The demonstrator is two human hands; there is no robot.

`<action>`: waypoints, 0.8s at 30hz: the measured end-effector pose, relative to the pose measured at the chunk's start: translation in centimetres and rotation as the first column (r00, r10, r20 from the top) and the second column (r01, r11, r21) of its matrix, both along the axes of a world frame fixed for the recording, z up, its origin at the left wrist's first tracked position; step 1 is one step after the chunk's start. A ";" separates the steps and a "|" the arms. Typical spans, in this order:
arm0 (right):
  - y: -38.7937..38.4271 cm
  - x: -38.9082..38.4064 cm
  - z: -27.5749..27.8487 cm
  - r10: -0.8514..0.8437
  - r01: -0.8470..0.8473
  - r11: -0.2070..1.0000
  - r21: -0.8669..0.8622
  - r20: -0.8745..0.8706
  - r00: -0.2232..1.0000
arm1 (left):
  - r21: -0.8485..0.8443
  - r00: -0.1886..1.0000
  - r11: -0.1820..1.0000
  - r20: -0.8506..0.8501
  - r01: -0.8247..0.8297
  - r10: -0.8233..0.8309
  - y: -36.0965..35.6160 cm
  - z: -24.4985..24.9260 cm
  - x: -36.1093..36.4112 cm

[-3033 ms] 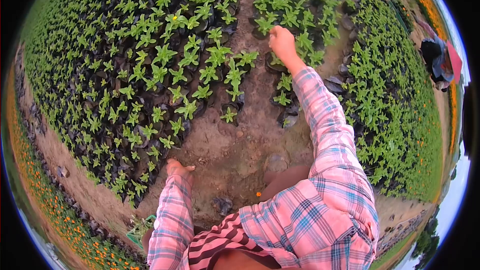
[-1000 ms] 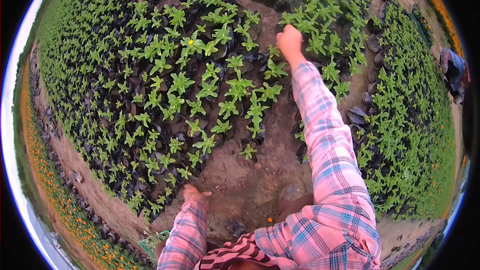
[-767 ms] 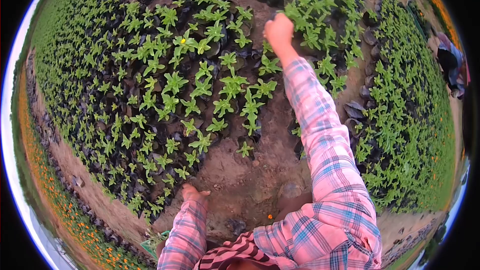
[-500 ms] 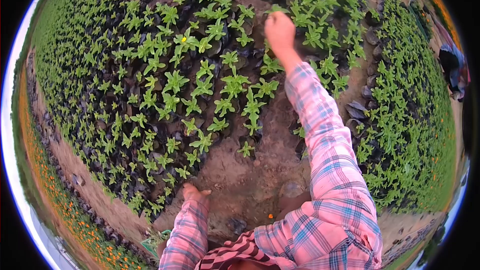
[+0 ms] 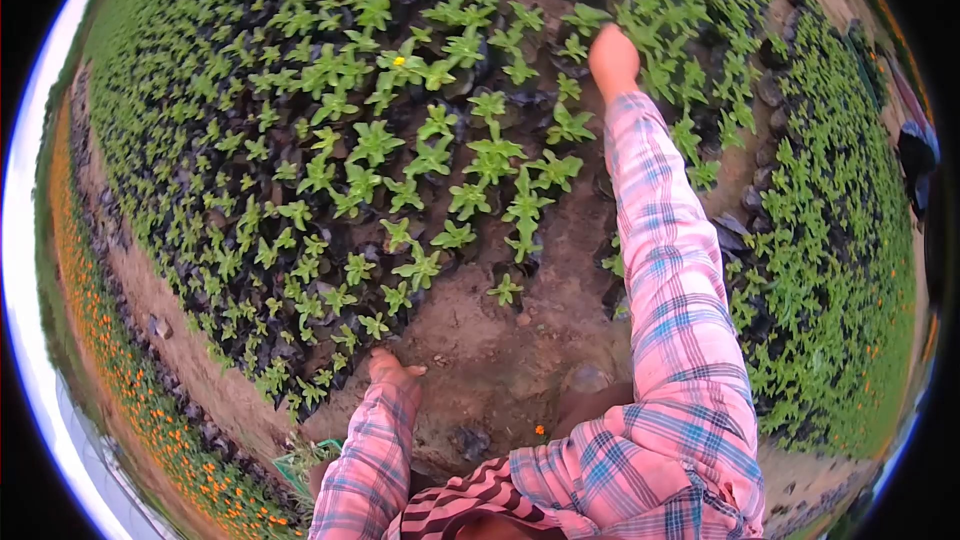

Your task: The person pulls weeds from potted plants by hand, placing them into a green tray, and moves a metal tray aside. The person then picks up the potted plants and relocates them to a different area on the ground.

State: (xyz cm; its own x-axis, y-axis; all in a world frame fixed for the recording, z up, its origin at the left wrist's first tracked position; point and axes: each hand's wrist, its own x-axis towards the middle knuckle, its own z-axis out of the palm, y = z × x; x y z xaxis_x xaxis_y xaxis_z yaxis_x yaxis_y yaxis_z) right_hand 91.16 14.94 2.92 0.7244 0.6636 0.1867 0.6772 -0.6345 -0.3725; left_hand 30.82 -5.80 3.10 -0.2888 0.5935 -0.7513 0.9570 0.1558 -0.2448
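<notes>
Right hand is stretched far out among the seedlings, its fingers sunk in the leaves, so I can't tell its grip. Left hand, well apart, rests spread on bare soil.

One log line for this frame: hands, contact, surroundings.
right hand: stretched forward among seedlings, hold unclear | left hand: resting on bare soil at bed edge | far right: another person

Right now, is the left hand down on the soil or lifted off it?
Down: the left hand presses on bare soil at the edge of the bagged seedlings.
</notes>
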 end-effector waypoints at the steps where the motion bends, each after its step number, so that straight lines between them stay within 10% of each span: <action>1: -0.1 0.3 -0.7 -0.032 0.031 0.999 0.033 0.026 0.999 | -0.021 1.000 1.000 0.012 -0.012 0.012 0.3 0.1 0.1; 4: -0.8 3.2 -4.1 -0.039 -0.010 0.974 0.225 0.215 0.976 | 0.040 1.000 0.999 -0.006 -0.015 0.015 0.1 -0.1 0.2; 7: -3.0 0.6 1.6 0.002 0.134 0.919 0.370 -0.345 0.939 | 0.032 1.000 0.999 0.017 -0.027 0.026 0.0 -0.8 -0.7; 13: -8.0 -5.7 9.4 0.262 -0.119 0.902 0.414 -0.308 0.915 | -0.004 0.998 0.998 -0.030 -0.063 0.063 0.6 -0.5 0.0; 15: -9.3 -8.5 10.8 0.353 -0.246 0.905 0.347 -0.289 0.890 | 0.125 0.978 0.992 0.205 0.003 -0.028 -0.4 -0.5 -1.2; 18: -11.3 -16.2 12.9 0.494 -0.403 0.868 0.289 -0.573 0.654 | 0.114 0.850 0.991 0.527 -0.064 -0.006 0.0 1.5 -2.5; 19: -11.8 -18.5 13.6 0.547 -0.499 0.822 0.274 -0.624 0.559 | -0.119 0.818 0.978 0.536 -0.172 0.209 1.0 5.1 -3.0; 24: -16.0 -32.4 17.2 0.504 -0.834 0.525 0.172 -0.852 0.141 | -0.183 0.673 0.906 0.727 0.382 -0.137 -1.5 3.6 -13.0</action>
State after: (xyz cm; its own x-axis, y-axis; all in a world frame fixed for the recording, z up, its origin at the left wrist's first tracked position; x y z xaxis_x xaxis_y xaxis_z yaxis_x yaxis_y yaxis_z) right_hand 58.72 -1.10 20.12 -0.3514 0.8413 -0.4108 0.4254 -0.2474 -0.8705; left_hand 17.86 -7.33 6.67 0.5085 0.2764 -0.8155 0.8584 -0.0877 0.5055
